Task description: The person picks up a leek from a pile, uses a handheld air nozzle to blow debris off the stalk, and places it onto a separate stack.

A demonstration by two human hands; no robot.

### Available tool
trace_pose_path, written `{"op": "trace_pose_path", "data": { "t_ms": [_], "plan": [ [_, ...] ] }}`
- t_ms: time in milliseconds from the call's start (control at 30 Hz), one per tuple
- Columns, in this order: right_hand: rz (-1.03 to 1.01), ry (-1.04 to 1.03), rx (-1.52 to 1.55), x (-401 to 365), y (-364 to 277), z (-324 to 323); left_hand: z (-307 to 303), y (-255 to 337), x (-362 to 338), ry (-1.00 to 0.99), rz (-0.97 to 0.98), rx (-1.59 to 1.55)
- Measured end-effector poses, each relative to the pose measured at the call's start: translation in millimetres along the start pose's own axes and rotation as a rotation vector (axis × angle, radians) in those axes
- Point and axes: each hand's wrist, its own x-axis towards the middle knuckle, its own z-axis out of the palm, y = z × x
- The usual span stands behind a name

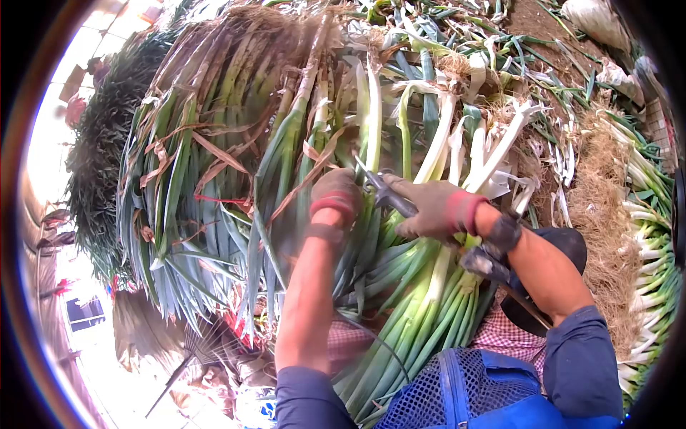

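My left hand (334, 191), in a brown glove with a red cuff, is closed among the leek leaves at the pile's near side. Its fingertips are hidden; it appears to grip a leek. In my right hand (437, 206), gloved alike, is a grey air blow gun (389, 194) with a thin metal nozzle pointing up and left. A white leek stalk (373, 114) stands out just beyond the nozzle. Several pale, stripped leeks (437, 136) lie past my right hand, and more leeks (436, 286) with green leaves rest across my lap.
A tall heap of unpeeled leeks (229, 93) with brown roots fills the left. Leaf scraps (550, 79) litter the ground at the upper right. A row of white-stemmed leeks (647, 279) lies along the right edge, beside fibrous roots (600, 214). A hose (529, 307) trails below my right wrist.
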Motion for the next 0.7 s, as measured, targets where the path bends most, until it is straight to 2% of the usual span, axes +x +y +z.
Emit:
{"op": "trace_pose_path", "data": {
  "t_ms": [33, 67, 100, 167, 200, 267, 367, 400, 467, 500, 600, 667, 700],
  "plan": [
    [0.03, -0.089, 0.039, 8.2, -2.4, -6.4, 5.5, -5.3, -1.4, 0.13, -0.001, -0.177],
    [0.027, -0.091, 0.064, 21.0, 2.0, -7.9, 11.0, -11.9, 4.3, 0.211, 0.046, -0.186],
    [0.024, -0.091, 0.09, 31.4, 5.2, -6.7, 20.3, -13.8, 6.9, 0.212, 0.042, -0.187],
    [0.077, -0.138, 0.354, 14.5, -14.4, -27.1, 26.3, -4.0, 12.5, 0.418, -0.102, -0.113],
    [0.083, -0.137, 0.354, 14.6, -10.1, -25.5, 27.8, -1.3, 16.0, 0.381, -0.122, -0.078],
    [-0.043, 0.015, 0.165, 12.3, 4.4, -18.3, 14.7, 4.3, 5.6, 0.317, -0.108, -0.063],
    [-0.019, -0.106, 0.091, -4.9, 18.7, -12.2, 6.5, -3.4, -15.4, 0.249, -0.056, -0.001],
    [-0.099, -0.044, 0.084, -10.3, 25.7, -8.1, 3.8, -7.7, -20.2, 0.126, -0.096, 0.034],
    [-0.052, -0.054, 0.086, -23.3, 15.6, -14.6, -18.3, -3.5, -33.6, -0.06, -0.208, 0.043],
    [0.0, -0.061, 0.087, -28.4, 12.4, -16.9, -16.3, -9.1, -29.7, -0.058, -0.206, 0.045],
    [-0.06, -0.023, 0.099, -23.5, 22.6, 2.1, 11.9, -42.4, 11.8, -0.094, -0.13, -0.073],
    [-0.158, 0.073, 0.16, -19.1, 27.2, 11.9, 5.2, -37.1, 32.6, 0.204, 0.179, -0.035],
    [-0.159, 0.067, 0.16, -17.6, 23.4, 10.4, -9.9, -13.2, 44.7, 0.147, -0.295, -0.596]
  ]
}}
